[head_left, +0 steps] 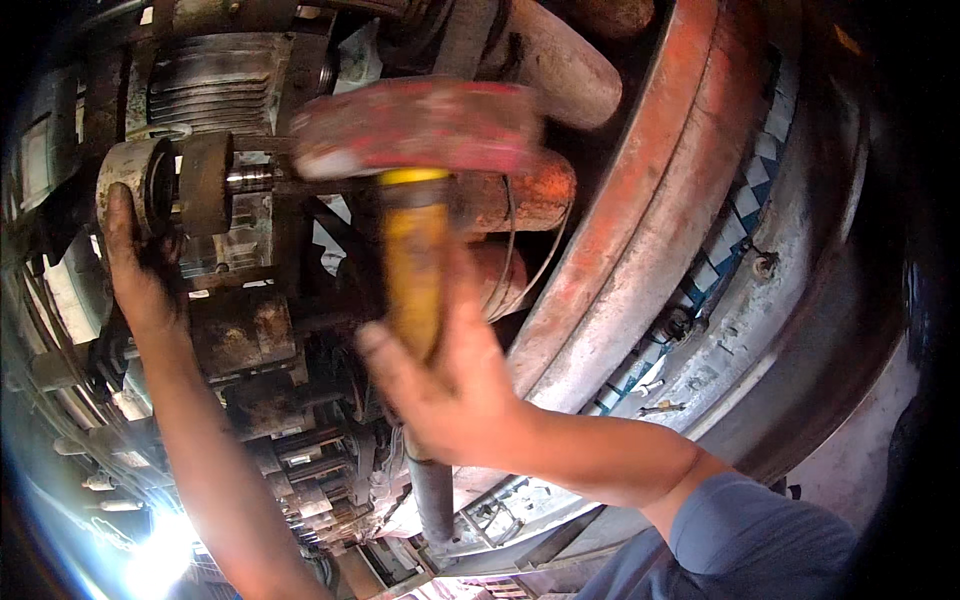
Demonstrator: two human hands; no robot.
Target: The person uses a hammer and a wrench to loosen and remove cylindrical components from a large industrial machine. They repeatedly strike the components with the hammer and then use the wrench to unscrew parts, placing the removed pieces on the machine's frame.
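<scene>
My right hand (465, 385) is wrapped round the handle of a sledgehammer (430, 125). The hammer has a worn red head and a yellow handle that is dark at its lower end. Both are blurred by motion, with the head raised at the upper middle. At the left, my left hand (145, 265) grips the lower edge of a thick metal ring (138, 185), one finger lying up its side and the others partly hidden. Just right of the ring sits a rusty round collar (206, 183) on a shiny threaded rod (250, 178).
Greasy machinery with a ribbed block (212, 85) fills the left side. Orange-red cylinders (530, 190) stand behind the hammer. A large curved orange and grey rim (640, 210) sweeps down the right. A bright light (165, 560) glares at lower left.
</scene>
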